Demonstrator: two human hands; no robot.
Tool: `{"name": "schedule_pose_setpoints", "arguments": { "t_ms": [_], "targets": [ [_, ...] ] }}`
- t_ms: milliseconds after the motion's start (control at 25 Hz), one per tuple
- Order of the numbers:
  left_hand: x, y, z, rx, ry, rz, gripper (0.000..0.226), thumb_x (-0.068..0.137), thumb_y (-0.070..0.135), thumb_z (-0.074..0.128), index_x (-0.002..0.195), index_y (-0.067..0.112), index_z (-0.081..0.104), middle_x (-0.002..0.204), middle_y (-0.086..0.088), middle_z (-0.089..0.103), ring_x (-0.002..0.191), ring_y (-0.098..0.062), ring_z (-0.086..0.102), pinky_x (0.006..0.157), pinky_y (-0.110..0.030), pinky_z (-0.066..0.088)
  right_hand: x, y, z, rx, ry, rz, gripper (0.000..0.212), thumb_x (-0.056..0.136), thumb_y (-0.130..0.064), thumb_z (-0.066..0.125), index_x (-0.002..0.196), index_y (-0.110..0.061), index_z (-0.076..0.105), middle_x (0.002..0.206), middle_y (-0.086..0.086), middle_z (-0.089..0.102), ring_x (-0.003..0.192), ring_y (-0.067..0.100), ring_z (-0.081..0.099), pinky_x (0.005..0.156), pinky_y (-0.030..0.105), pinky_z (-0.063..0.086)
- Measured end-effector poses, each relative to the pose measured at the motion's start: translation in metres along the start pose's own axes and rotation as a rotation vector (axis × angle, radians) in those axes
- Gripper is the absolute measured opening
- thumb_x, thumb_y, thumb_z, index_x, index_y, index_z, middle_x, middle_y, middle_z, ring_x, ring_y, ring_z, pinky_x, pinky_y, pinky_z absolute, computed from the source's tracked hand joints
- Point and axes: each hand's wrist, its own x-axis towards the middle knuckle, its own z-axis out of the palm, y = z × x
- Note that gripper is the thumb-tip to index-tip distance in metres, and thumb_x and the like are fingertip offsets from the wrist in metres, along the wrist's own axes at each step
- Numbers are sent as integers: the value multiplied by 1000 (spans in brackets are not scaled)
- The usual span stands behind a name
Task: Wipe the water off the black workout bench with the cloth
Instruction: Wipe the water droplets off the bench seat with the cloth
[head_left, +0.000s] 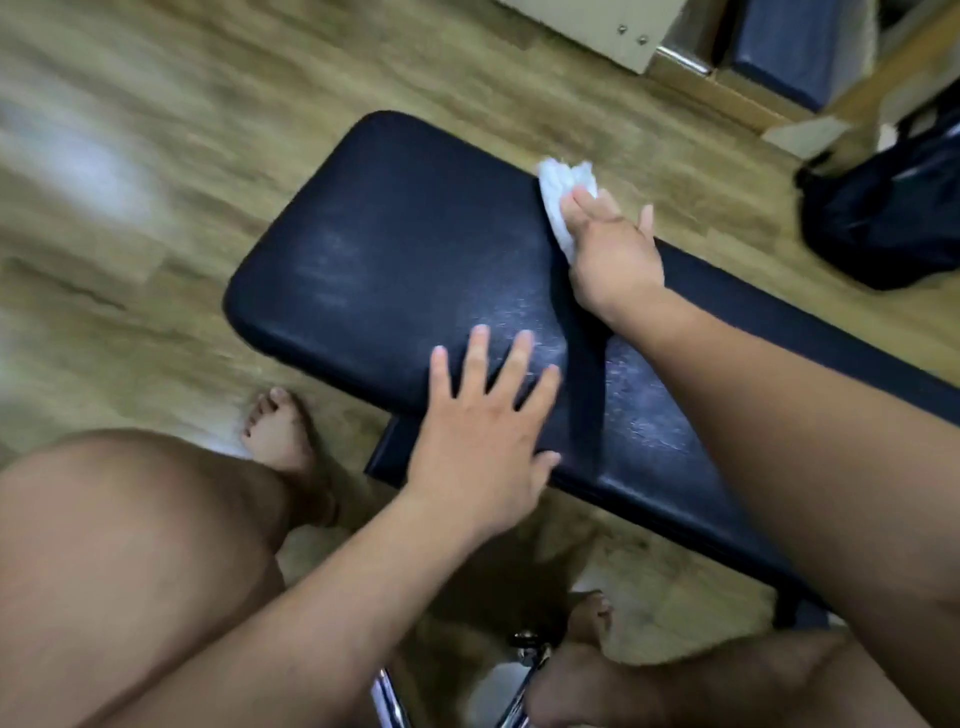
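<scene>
The black workout bench (384, 260) runs from the centre to the lower right, in two padded sections with a gap between them. Faint wet streaks glisten on both pads near the gap. My right hand (613, 249) presses a crumpled white cloth (558, 187) against the far edge of the larger pad. My left hand (483, 441) lies flat with spread fingers on the near edge of the same pad, beside the gap, holding nothing.
Wooden floor (156, 234) surrounds the bench. A black bag (893, 218) sits on the floor at the right. Pale furniture (597, 31) and a dark panel (784, 47) stand at the top. My bare knees and feet are below the bench, with chrome bars (524, 675) at the bottom.
</scene>
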Motion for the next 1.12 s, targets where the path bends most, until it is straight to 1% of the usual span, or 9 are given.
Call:
{"name": "schedule_pose_setpoints", "arguments": {
  "t_ms": [120,320,440,560,720,800,880,1000,1120],
  "targets": [
    [8,2,3,66,-63,-57,79,93,64,37,155,35,-2,166,0,-7,150,-39,-10,118,-61,0,-50,87,14,-6,-53,144,73,81,3,45,148,-19,24,158,-7,20,147,21,17,115,59,0],
    [9,8,2,99,-57,-122,79,91,61,48,155,37,10,166,3,1,151,-37,-2,119,-60,9,-140,217,29,-33,-146,338,74,83,0,45,149,-21,20,159,-4,18,144,24,25,115,59,0],
    [13,11,0,118,-82,-169,77,91,59,50,155,39,12,166,5,1,151,-35,-2,119,-58,11,-198,285,37,-48,-134,453,76,77,1,48,146,-20,24,158,2,22,141,26,30,113,61,13],
    [14,9,0,92,-86,-183,76,90,58,54,154,42,15,166,7,3,152,-32,-1,120,-57,12,-256,320,44,-9,-128,612,66,75,3,52,132,-16,27,146,13,34,125,38,42,104,61,32],
    [15,8,1,88,-63,-191,77,89,57,58,154,41,20,165,6,8,151,-33,2,118,-58,15,-324,326,61,118,-136,895,31,81,-11,48,106,-20,32,110,27,52,92,48,54,79,50,49],
    [14,9,4,95,-46,-196,76,89,56,58,153,40,21,165,6,9,151,-33,2,118,-58,15,-346,308,53,152,-109,893,14,81,-16,41,93,-17,34,90,26,51,76,43,52,70,42,44],
    [15,10,7,101,-45,-197,76,89,56,57,154,40,20,165,5,8,151,-34,2,118,-59,14,-362,283,43,216,-69,936,13,80,-7,45,88,-13,38,81,26,46,74,43,46,69,40,40],
    [16,8,7,96,-55,-190,76,90,56,55,154,38,18,166,5,6,151,-35,1,118,-60,12,-380,247,36,201,-69,950,19,79,1,51,95,-6,45,88,30,50,88,50,52,79,46,44],
    [14,9,10,55,-50,-195,75,91,53,55,155,37,18,166,4,5,151,-37,-2,118,-62,7,-385,216,36,133,-122,939,35,84,-6,58,116,3,47,116,30,55,107,46,54,86,46,46]
  ]
}}
